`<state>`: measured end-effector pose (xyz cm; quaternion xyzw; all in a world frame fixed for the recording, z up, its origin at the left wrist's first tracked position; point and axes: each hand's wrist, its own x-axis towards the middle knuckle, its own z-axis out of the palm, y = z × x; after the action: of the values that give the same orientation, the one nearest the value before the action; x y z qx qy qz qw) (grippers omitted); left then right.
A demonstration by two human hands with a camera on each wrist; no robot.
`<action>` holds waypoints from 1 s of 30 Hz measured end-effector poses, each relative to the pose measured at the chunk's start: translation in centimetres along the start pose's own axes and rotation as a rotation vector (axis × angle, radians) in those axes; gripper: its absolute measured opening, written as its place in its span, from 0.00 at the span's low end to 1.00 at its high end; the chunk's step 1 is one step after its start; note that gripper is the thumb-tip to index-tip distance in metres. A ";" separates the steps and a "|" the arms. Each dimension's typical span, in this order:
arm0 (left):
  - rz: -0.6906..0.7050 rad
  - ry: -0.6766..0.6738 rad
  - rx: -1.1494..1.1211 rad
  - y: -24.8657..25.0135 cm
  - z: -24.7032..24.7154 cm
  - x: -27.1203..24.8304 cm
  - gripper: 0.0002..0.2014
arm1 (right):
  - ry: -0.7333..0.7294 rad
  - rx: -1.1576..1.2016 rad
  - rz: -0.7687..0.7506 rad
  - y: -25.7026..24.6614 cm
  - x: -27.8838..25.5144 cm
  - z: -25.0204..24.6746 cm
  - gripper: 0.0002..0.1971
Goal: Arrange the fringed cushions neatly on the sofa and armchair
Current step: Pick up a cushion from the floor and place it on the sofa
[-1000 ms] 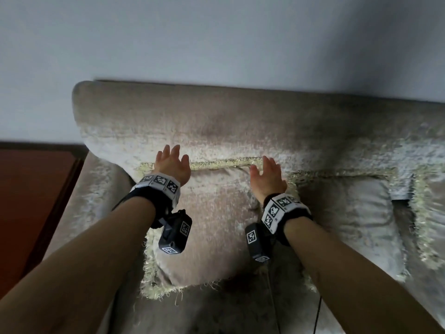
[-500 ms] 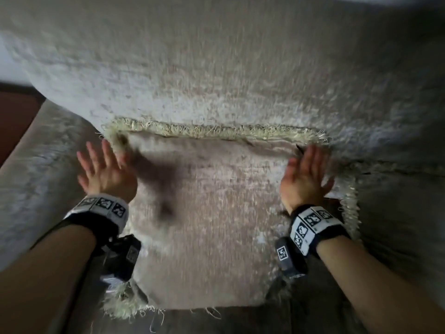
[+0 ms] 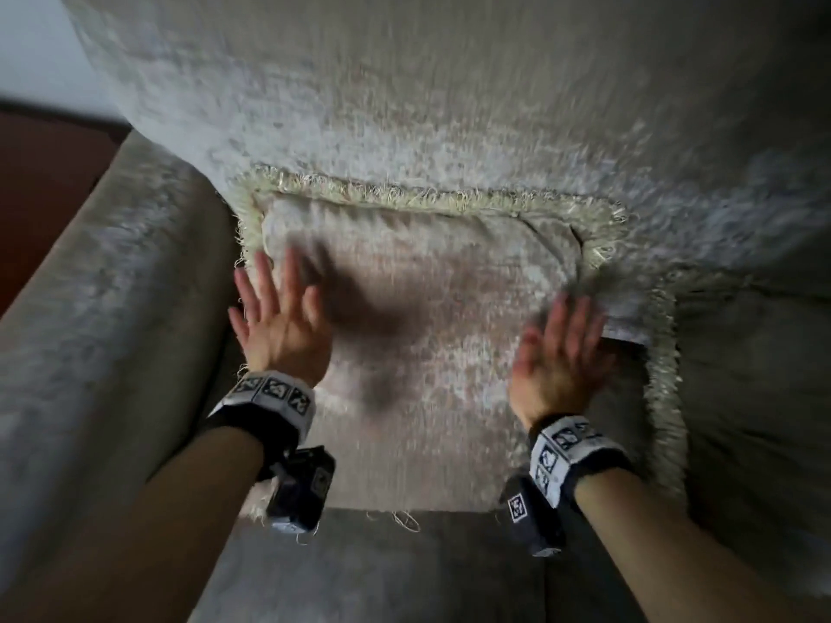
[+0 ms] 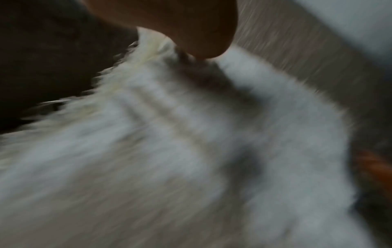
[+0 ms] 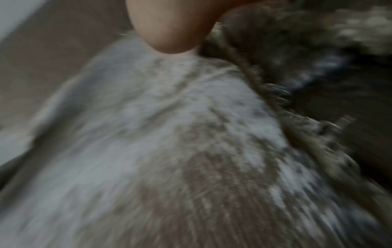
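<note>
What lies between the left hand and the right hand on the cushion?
Only bare cushion fabric, with a dark shadow, between the left hand and right hand; the head view shows it.

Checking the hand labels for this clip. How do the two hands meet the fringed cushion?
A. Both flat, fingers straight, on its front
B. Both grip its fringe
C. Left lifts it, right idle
A: the left hand and right hand lie flat on the fringed cushion, fingers straight.

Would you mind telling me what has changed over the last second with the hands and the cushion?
Both hands slid from the cushion's top edge down and apart: left hand to its left side, right hand to its right. Fingers stayed straight, gripping nothing. The cushion stayed propped against the sofa back.
</note>
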<state>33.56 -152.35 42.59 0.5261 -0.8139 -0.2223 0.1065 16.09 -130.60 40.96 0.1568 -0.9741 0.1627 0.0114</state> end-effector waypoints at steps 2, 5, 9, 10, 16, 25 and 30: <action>0.143 0.072 -0.104 4.1 -0.4 -0.1 0.28 | -0.022 0.084 -0.291 -4.6 -2.7 -0.9 0.30; 0.116 0.109 -0.228 5.3 2.6 -2.7 0.28 | -0.127 0.186 -0.464 -8.6 -7.7 1.3 0.27; -0.144 -0.123 0.011 -3.6 8.1 -7.0 0.28 | -0.238 -0.056 -0.244 -0.2 -8.2 6.5 0.28; -0.178 -0.160 0.063 -5.6 8.1 -7.5 0.29 | -0.198 -0.056 -0.120 2.5 -7.8 6.6 0.29; 0.072 0.022 -0.065 -1.1 4.0 -7.0 0.28 | -0.051 0.093 -0.153 0.7 -8.3 1.8 0.31; -0.179 -0.221 0.142 -10.6 6.9 -11.3 0.30 | -0.378 -0.137 -0.095 9.1 -9.8 5.5 0.30; -0.009 -0.054 0.071 -5.0 4.2 -6.8 0.29 | -0.190 0.031 -0.136 4.8 -6.3 1.4 0.30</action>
<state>38.75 -146.91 36.94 0.5272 -0.8214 -0.2078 0.0645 20.66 -124.80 37.63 0.2372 -0.9553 0.1608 -0.0722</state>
